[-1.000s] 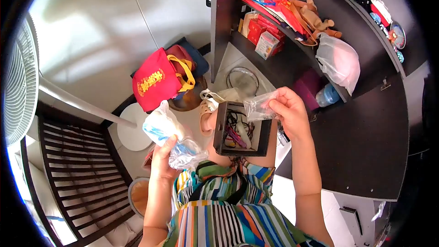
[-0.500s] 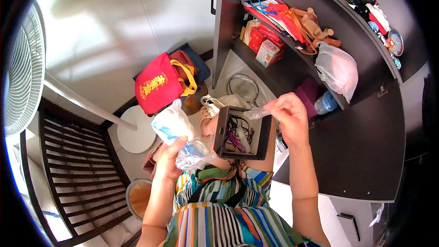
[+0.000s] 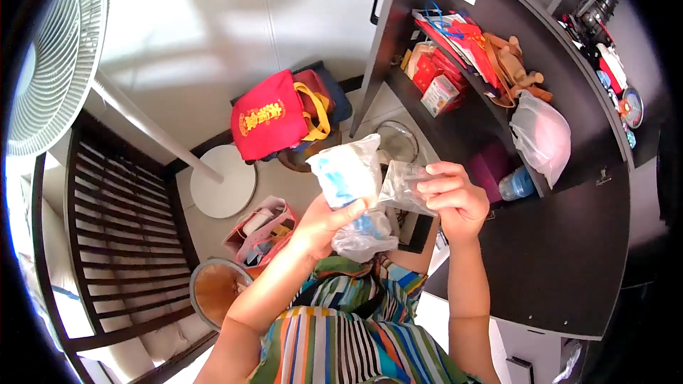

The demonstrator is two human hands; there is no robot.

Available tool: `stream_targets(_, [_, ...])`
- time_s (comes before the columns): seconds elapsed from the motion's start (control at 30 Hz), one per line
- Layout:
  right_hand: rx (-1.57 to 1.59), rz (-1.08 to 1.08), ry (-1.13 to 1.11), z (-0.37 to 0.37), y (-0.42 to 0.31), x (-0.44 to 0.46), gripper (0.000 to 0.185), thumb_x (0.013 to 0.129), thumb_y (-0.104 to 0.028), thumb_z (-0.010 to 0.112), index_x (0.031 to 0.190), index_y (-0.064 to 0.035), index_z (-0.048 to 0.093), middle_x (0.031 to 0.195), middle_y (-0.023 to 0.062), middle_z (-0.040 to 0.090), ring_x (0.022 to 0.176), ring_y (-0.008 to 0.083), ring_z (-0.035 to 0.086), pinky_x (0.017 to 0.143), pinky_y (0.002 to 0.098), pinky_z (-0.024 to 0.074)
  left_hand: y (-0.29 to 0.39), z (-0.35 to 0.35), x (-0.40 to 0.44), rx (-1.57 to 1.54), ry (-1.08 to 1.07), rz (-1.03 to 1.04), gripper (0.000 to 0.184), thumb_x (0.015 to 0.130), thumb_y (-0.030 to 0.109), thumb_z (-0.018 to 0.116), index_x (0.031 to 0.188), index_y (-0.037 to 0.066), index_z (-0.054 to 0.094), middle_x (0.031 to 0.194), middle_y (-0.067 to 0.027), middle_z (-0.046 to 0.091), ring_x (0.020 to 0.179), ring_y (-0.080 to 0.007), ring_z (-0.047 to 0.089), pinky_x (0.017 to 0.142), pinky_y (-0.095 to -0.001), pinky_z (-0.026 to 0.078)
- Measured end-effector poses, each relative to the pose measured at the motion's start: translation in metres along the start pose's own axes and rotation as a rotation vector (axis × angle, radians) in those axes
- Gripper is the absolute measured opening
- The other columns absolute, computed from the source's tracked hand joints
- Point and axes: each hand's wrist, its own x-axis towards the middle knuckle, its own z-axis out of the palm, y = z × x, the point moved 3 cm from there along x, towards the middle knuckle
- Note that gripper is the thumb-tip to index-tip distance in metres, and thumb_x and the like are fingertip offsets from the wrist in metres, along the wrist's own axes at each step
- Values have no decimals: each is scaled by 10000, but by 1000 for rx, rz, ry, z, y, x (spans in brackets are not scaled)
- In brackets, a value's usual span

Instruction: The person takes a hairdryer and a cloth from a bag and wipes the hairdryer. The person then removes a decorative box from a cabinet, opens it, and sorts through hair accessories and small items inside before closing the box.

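Over the box (image 3: 418, 235), left hand (image 3: 326, 225) grips a bundle (image 3: 348, 171), fingers curled round it; right hand (image 3: 461, 204) pinches a clear bag (image 3: 404, 186). Both look light, soft, kinda slippery, so mid-bundle and bag edge seem best.

Cabinet, upper shelf (image 3: 538, 181): red papers (image 3: 466, 43), tan plush toy (image 3: 514, 64), white bag (image 3: 542, 131) with pink contents near the edge. Cabinet bottom (image 3: 448, 135): red boxes (image 3: 430, 70), small white carton (image 3: 440, 94) in front, purple item (image 3: 489, 165), blue tub (image 3: 517, 183) beside it. Pale floor (image 3: 288, 186): round white fan base (image 3: 231, 198); pink tote (image 3: 234, 241) nearby, filled, contents unclear; bin (image 3: 213, 291) beside tote. Red bag (image 3: 265, 122) sits in a pile by the wall, its underside hidden.
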Motion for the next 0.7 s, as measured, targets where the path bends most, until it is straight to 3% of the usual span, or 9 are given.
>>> stream_targets(0.37, [-180, -211, -241, 39, -29, 18, 118, 632, 42, 624, 678, -60, 584, 818, 60, 629, 879, 286, 557, 700, 335, 491, 20, 6, -19, -218, -98, 178, 436, 699, 129, 680, 1064, -3, 482, 986, -96, 566, 897, -201, 558, 788, -326, 452])
stream_targets(0.47, [-266, -265, -239, 50, -34, 24, 139, 629, 60, 607, 689, -63, 583, 803, 63, 631, 866, 277, 559, 688, 330, 480, 17, -8, -19, -289, -33, 195, 397, 718, 126, 662, 1051, -5, 492, 973, -94, 572, 883, -192, 564, 780, -324, 458])
stream_targets(0.57, [-204, -140, -144, 68, -44, 31, 177, 639, 89, 594, 767, -33, 586, 776, 78, 634, 726, 246, 597, 656, 295, 475, 3, -35, -15, -354, 45, 152, 353, 761, 162, 620, 1052, 7, 494, 938, -86, 584, 827, -187, 581, 734, -326, 480])
stream_targets(0.67, [150, 413, -151, 105, -54, 19, 129, 722, 76, 580, 844, 40, 561, 806, 115, 622, 687, 142, 596, 622, 235, 477, -18, -54, -19, -417, 8, 235, 304, 790, 173, 576, 1036, 11, 498, 914, -85, 592, 776, -195, 592, 700, -341, 493])
stream_targets(0.7, [183, 421, -269, 121, -60, 17, 174, 718, 82, 584, 886, 58, 547, 822, 111, 617, 715, 122, 592, 641, 235, 479, -45, -68, -5, -438, -71, 272, 335, 810, 201, 550, 1068, -1, 479, 959, -100, 580, 858, -201, 571, 760, -334, 470])
